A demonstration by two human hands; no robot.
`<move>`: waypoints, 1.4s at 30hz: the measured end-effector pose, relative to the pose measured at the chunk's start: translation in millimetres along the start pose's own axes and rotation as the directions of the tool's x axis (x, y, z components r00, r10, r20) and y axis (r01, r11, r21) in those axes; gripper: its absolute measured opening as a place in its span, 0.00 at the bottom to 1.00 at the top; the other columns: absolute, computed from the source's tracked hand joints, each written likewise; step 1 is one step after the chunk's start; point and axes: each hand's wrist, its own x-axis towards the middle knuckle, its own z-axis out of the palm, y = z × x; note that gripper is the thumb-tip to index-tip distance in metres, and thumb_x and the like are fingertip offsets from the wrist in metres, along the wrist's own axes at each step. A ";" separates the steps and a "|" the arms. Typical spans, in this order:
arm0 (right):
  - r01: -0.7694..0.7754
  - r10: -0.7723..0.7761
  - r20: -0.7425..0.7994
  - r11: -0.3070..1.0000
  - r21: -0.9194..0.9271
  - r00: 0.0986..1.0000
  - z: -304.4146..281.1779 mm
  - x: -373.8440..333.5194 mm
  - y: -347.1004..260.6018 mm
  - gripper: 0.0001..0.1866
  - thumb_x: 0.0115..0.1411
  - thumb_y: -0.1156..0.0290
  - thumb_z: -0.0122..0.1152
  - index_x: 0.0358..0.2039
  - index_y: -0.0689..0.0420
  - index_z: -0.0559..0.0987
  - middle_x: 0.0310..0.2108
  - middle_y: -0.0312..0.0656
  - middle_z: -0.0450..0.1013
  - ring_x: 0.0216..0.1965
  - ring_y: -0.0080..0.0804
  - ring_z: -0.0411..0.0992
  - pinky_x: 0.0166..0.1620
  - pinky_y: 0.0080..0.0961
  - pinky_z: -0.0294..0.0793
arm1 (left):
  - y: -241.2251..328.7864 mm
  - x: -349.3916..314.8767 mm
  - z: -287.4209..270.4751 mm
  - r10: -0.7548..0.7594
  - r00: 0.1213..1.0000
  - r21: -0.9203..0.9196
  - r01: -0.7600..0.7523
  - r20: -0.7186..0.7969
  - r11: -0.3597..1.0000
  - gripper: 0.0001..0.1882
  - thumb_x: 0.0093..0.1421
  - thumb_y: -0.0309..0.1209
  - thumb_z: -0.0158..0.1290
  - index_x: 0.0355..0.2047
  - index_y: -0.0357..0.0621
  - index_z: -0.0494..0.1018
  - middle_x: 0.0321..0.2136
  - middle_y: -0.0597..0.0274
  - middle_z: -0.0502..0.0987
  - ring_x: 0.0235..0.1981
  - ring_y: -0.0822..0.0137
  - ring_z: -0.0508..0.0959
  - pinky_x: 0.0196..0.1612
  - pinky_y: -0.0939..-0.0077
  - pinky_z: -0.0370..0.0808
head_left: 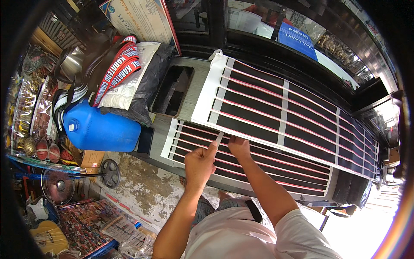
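Note:
Two black sheets with white-and-red lengthwise strips lie in front of me; the large upper sheet [254, 101] overlaps the far edge of the lower sheet [284, 172]. My left hand [200, 166] is over the lower sheet with its fingers curled, one digit stretched toward the upper sheet's near edge. Its tip meets the end of a pale grey tape strip [220, 137] that crosses the lower sheet, and the hand seems to pinch it. Close by on the right, my right hand [239, 147] is bent closed at the upper sheet's edge. Its fingertips are hidden.
A blue plastic jug [101, 129] and a white-and-black bag [133, 82] with red printed ribbons [118, 71] stand at the left end of the grey counter [188, 93]. Glass display cases line the back. A fan [60, 185] and a guitar [49, 237] are at lower left.

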 end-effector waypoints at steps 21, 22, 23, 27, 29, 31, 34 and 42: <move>-0.175 0.323 0.405 -0.555 0.813 0.855 3.2 69.3 -3.1 0.23 0.77 0.46 0.57 0.61 0.46 0.82 0.55 0.39 0.84 0.54 0.40 0.82 0.58 0.44 0.85 | -37.7 -46.9 -20.1 0.010 1.000 0.063 -0.011 0.014 0.998 0.33 0.72 0.46 0.67 0.14 0.43 0.69 0.10 0.66 0.72 0.12 0.77 0.73 0.16 0.75 0.66; -0.211 0.276 0.489 -0.655 0.726 0.827 -22.9 70.4 -18.6 0.21 0.77 0.46 0.57 0.58 0.46 0.84 0.54 0.38 0.84 0.53 0.40 0.82 0.57 0.43 0.84 | -39.0 -52.3 -24.3 0.011 1.000 0.066 -0.011 0.007 0.998 0.33 0.72 0.46 0.67 0.14 0.42 0.69 0.10 0.65 0.72 0.12 0.77 0.73 0.16 0.75 0.66; -0.233 0.231 0.566 -0.742 0.629 0.792 -54.0 72.7 -34.3 0.20 0.77 0.47 0.58 0.56 0.46 0.85 0.53 0.38 0.84 0.51 0.40 0.82 0.57 0.42 0.83 | -43.4 -57.4 -30.6 0.032 0.999 0.108 -0.034 0.021 0.994 0.33 0.72 0.44 0.67 0.14 0.42 0.69 0.10 0.66 0.72 0.12 0.77 0.73 0.16 0.75 0.66; -0.679 0.360 0.837 -0.492 0.545 0.411 -77.4 46.1 -15.2 0.15 0.74 0.50 0.63 0.51 0.45 0.85 0.43 0.33 0.84 0.42 0.31 0.79 0.44 0.32 0.78 | -56.3 -80.7 -46.2 -0.020 0.998 0.113 0.014 0.059 0.993 0.32 0.71 0.43 0.69 0.13 0.42 0.69 0.10 0.65 0.73 0.12 0.77 0.73 0.17 0.75 0.67; -0.819 0.357 0.826 -0.223 0.529 0.436 -87.2 33.6 -16.4 0.11 0.71 0.57 0.70 0.48 0.48 0.86 0.40 0.31 0.82 0.41 0.27 0.78 0.43 0.29 0.77 | -66.8 -90.5 -59.6 -0.061 0.997 0.178 0.053 0.041 0.983 0.32 0.71 0.43 0.69 0.14 0.42 0.69 0.10 0.65 0.73 0.12 0.77 0.74 0.18 0.75 0.67; -0.871 0.376 0.804 0.016 0.491 0.461 -103.9 30.6 -28.0 0.09 0.70 0.63 0.73 0.46 0.51 0.86 0.41 0.32 0.82 0.42 0.26 0.78 0.46 0.30 0.79 | -78.6 -101.3 -74.1 -0.093 0.996 0.213 0.086 0.019 0.973 0.32 0.71 0.43 0.69 0.14 0.42 0.69 0.10 0.65 0.73 0.13 0.77 0.74 0.18 0.75 0.67; -0.816 0.396 0.716 0.218 0.534 0.575 -111.3 29.8 -51.5 0.09 0.70 0.66 0.73 0.47 0.55 0.86 0.42 0.36 0.82 0.43 0.28 0.78 0.48 0.29 0.78 | -91.4 -112.1 -88.2 -0.135 0.991 0.202 0.132 -0.003 0.970 0.32 0.71 0.44 0.69 0.14 0.42 0.70 0.11 0.65 0.74 0.14 0.78 0.74 0.19 0.75 0.68; -0.079 0.143 -0.073 0.829 0.553 0.987 21.2 37.2 43.6 0.29 0.71 0.52 0.69 0.67 0.53 0.79 0.67 0.53 0.75 0.70 0.57 0.70 0.74 0.52 0.69 | -109.7 -95.1 -83.1 -0.108 0.981 0.167 0.081 0.162 0.983 0.23 0.75 0.43 0.64 0.25 0.44 0.75 0.22 0.68 0.78 0.22 0.80 0.77 0.26 0.80 0.74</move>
